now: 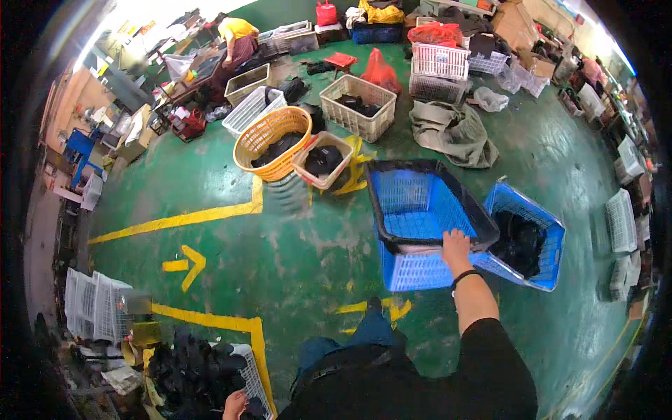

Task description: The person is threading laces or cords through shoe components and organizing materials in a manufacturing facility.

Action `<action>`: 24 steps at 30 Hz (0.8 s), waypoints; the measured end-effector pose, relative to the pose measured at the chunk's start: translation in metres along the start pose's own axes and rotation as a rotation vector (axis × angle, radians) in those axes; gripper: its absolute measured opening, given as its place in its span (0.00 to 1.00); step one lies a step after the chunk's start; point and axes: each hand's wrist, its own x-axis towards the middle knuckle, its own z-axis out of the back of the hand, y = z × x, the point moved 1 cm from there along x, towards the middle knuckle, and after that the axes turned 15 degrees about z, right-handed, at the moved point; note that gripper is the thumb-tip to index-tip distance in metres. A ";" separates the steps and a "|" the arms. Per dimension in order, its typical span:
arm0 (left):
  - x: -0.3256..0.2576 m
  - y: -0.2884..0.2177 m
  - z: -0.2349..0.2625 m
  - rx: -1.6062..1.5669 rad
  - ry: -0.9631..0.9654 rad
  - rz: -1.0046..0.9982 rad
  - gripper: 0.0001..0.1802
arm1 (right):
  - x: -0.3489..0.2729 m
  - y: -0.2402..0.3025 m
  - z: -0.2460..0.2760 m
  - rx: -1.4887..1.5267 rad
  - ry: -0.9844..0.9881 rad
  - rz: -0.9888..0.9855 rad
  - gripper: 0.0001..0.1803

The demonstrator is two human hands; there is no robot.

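My right hand (457,245) grips the near rim of a blue plastic basket (418,271), its fingers bent over the black wrapping along the edge. The basket's inside shows bare blue mesh. Against its right side leans a second blue basket (553,241) holding black items (519,243). At the bottom left my left hand (236,404) is curled closed, close to a white basket (256,381) and a heap of black items (192,371). What its fingers hold, if anything, cannot be made out.
An orange oval basket (245,150), a small pale crate (339,175) and a beige crate (374,126) stand ahead. Grey-green cloth (455,136) lies beyond the blue baskets. White crates (98,304) are at left. A person in a yellow top (239,29) bends over at the far left.
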 end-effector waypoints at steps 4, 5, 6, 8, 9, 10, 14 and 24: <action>0.013 -0.075 0.012 -0.194 -0.106 0.006 0.22 | 0.071 0.016 0.019 0.133 0.062 -0.121 0.11; 0.022 -0.099 0.009 -0.190 -0.089 0.015 0.21 | 0.080 0.026 0.026 0.184 0.092 -0.089 0.12; 0.033 -0.122 0.004 -0.188 -0.072 0.027 0.20 | 0.080 0.039 0.032 0.234 0.124 -0.054 0.13; 0.060 -0.187 -0.007 -0.153 -0.026 0.036 0.19 | 0.074 0.055 0.014 0.408 0.342 -0.086 0.15; 0.075 -0.223 -0.011 -0.129 -0.003 0.041 0.19 | 0.059 0.063 -0.005 0.514 0.303 -0.097 0.15; 0.088 -0.269 -0.016 -0.086 0.016 -0.037 0.19 | 0.050 0.071 -0.026 0.586 0.426 -0.163 0.13; 0.151 -0.400 -0.008 -0.087 0.125 -0.191 0.20 | 0.016 0.105 -0.065 0.832 0.704 -0.166 0.11; 0.173 -0.760 0.020 0.029 0.128 -0.510 0.19 | 0.051 0.117 -0.094 1.232 0.632 -0.471 0.09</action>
